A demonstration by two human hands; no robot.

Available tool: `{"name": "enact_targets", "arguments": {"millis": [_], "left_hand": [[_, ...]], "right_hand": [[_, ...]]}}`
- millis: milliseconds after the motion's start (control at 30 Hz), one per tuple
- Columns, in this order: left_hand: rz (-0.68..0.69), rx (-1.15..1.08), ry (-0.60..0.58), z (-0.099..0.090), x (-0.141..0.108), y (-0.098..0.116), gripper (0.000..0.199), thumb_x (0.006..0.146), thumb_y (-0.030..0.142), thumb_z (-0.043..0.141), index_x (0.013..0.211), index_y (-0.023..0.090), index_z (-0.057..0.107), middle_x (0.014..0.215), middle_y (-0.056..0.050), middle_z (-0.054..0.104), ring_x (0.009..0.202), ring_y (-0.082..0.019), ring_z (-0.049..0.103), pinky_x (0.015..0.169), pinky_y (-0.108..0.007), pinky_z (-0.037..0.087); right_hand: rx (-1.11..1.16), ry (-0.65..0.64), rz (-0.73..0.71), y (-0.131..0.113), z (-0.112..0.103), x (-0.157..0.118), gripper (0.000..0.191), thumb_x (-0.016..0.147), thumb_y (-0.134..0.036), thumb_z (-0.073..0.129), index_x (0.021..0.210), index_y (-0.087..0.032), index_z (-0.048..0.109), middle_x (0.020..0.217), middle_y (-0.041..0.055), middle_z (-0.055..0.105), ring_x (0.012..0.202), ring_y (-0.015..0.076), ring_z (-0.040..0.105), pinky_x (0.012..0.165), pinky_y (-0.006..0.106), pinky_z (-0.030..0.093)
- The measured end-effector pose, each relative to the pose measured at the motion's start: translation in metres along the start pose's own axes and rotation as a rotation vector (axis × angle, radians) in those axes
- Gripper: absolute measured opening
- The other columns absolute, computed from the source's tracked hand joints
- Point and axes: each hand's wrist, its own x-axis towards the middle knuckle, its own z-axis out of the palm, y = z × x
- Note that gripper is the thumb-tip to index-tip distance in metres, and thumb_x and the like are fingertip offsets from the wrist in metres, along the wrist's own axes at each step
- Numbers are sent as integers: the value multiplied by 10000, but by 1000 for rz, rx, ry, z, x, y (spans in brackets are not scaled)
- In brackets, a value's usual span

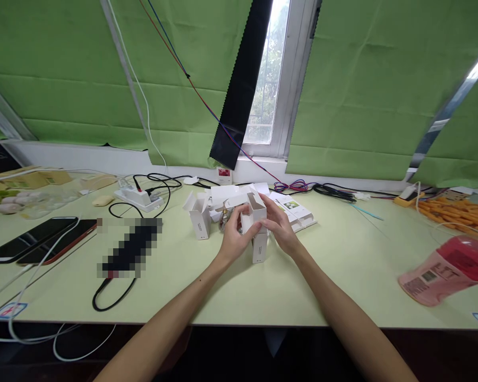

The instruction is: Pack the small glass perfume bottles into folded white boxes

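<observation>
My left hand (236,233) and my right hand (281,225) are closed around a small white box (257,208) above the middle of the table. Its top end is open, with a flap raised. Both thumbs press on the near side. Below the thumbs shows a white box part (259,250) with small print; I cannot tell if it belongs to the same box. To the left stands another white box (200,222), upright with its flaps open. Behind my left fingers lies a clear bag (223,218), its contents hard to make out.
White cartons (297,212) lie behind my hands. On the left are two phones (35,239), a pixelated dark device (129,249) on a black cable and a power strip (139,199). A pink jar (442,273) and orange sticks (450,215) are on the right.
</observation>
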Motion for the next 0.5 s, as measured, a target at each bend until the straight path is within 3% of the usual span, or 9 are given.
{"name": "enact_targets", "arguments": {"millis": [500], "left_hand": [[8,17,-5,0,0,1,473,850,553,651,1176,222,562,1067,-62,614,982,-228,598,847,-336,488]], "right_hand": [[-14,61,-45,-2,4,0,714,835,-578,703,1445,-282,479,1450,99,554,1335,318,533,1112,487,441]]}}
